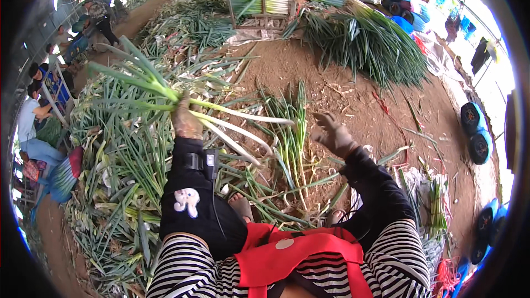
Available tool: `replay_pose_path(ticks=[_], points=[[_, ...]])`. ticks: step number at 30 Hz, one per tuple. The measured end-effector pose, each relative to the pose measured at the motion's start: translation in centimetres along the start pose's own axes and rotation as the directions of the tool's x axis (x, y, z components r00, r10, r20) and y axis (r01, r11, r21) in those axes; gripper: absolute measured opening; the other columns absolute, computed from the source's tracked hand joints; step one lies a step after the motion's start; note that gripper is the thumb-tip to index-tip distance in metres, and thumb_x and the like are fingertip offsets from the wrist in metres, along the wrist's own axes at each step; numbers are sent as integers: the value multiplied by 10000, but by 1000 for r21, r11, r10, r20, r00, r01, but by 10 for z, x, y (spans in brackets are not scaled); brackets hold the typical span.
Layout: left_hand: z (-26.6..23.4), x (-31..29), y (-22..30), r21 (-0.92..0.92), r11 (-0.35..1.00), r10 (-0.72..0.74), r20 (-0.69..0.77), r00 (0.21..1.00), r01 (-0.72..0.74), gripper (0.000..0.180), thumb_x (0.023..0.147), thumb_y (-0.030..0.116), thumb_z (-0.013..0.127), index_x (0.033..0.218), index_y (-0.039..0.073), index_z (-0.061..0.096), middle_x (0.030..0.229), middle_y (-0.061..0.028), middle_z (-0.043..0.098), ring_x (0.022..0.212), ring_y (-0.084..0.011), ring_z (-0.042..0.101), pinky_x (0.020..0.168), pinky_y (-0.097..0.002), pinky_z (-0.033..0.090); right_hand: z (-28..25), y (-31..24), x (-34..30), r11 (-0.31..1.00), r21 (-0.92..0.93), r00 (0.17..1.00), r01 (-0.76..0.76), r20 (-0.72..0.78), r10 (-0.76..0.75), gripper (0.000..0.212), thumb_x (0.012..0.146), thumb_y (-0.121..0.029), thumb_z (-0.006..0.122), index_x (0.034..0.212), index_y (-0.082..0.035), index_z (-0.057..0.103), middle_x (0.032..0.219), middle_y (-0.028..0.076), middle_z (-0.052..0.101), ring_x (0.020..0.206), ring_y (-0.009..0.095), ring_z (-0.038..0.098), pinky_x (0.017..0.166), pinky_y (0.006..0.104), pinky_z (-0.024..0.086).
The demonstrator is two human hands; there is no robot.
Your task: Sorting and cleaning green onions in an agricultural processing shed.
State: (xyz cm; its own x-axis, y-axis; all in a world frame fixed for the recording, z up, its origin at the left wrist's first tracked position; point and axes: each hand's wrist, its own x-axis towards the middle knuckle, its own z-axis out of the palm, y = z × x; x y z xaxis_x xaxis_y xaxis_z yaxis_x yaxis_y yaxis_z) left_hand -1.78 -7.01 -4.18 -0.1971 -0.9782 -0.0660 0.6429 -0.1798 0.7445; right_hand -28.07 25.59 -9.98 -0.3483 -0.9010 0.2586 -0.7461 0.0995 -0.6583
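My left hand (185,117), in a soiled glove, is closed round a few long green onions (243,113). Their white stalks point right and their green leaves fan out to the upper left. My right hand (333,134), also gloved, is held over the ground with its fingers apart and nothing in them. Between the two hands, a loose bunch of green onions (295,138) lies on the ground in front of my feet.
A deep heap of cut leaves (127,187) spreads along my left. Ahead lie a large pile of green onions (364,44) and a bundle on a wooden rack (259,1). Blue-wrapped bundles (476,132) stand far right. Several people (36,113) work at left.
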Motion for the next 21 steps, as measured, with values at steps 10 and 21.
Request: replay_pose_path(ticks=[10,21], points=[[37,-42,-24,-5,979,-194,264,945,203,160,856,217,665,975,119,620,940,1,630,797,-86,552,647,-246,452,46,-45,11,914,399,975,73,164,-149,356,931,-321,553,1121,-23,600,791,72,601,813,147,567,767,298,459],[41,-41,-43,-55,952,-270,303,914,300,153,927,193,556,986,54,581,832,-6,588,703,-128,550,638,-269,467,53,-68,2,761,517,707,-393,699,-109,650,877,-414,605,1339,0,410,1158,65,578,1045,124,526,898,293,442]])
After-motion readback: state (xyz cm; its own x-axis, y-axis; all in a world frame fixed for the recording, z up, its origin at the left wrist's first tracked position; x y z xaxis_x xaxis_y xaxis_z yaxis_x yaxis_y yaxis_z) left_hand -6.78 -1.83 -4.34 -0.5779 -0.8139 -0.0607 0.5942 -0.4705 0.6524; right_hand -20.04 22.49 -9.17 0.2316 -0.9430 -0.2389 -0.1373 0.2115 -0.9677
